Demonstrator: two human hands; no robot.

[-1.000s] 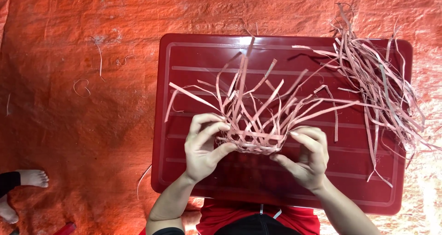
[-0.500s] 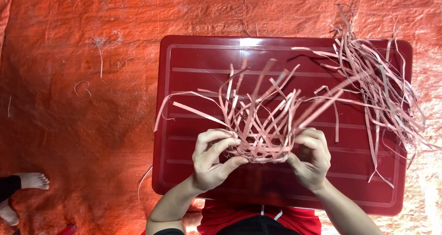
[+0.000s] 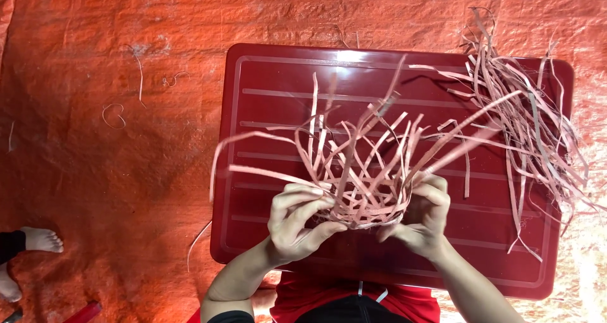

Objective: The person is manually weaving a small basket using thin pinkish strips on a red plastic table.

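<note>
Here both hands, left hand (image 3: pixel 296 217) and right hand (image 3: pixel 422 214), pinch closed on the half-woven basket of pale pink strips (image 3: pixel 361 190) between them, loose ends fanning away over the dark red plastic bench (image 3: pixel 278 95).

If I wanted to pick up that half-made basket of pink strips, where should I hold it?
Probably by the woven base of the basket, one hand on each side, the way the left hand and right hand hold it. That part is tight and firm. The loose strip ends fanning up and away would likely just bend or slip.
</note>
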